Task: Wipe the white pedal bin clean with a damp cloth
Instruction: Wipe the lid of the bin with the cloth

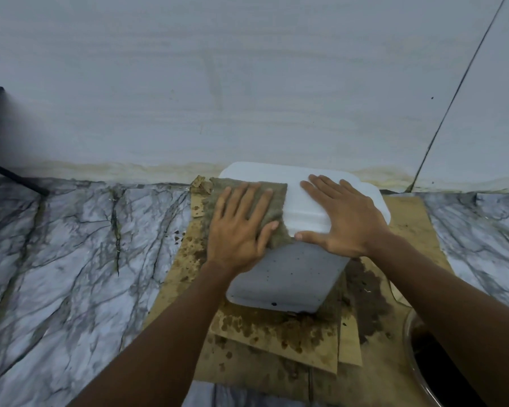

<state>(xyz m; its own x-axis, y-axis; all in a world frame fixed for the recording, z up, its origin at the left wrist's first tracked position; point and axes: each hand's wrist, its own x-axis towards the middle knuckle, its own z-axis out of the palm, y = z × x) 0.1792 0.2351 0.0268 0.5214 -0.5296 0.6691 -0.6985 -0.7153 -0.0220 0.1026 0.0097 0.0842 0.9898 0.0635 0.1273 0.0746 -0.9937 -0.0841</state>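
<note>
White plastic, smooth and round-cornered, forms the pedal bin (291,274), which stands on stained brown cardboard sheets (276,342) against the far wall (247,83). No label or writing can be read on it. Its front wall carries small dark specks. A coarse, olive-brown cloth (218,195) lies over the left part of the lid, hanging past its edge. The left hand (238,227) presses flat on the cloth, fingers spread, gripping nothing. The right hand (344,218) rests flat and released on the bare lid. Grey-veined marble floor (71,259) surrounds the cardboard. At near right, a clear-rimmed bowl (423,362) holds something dark.
</note>
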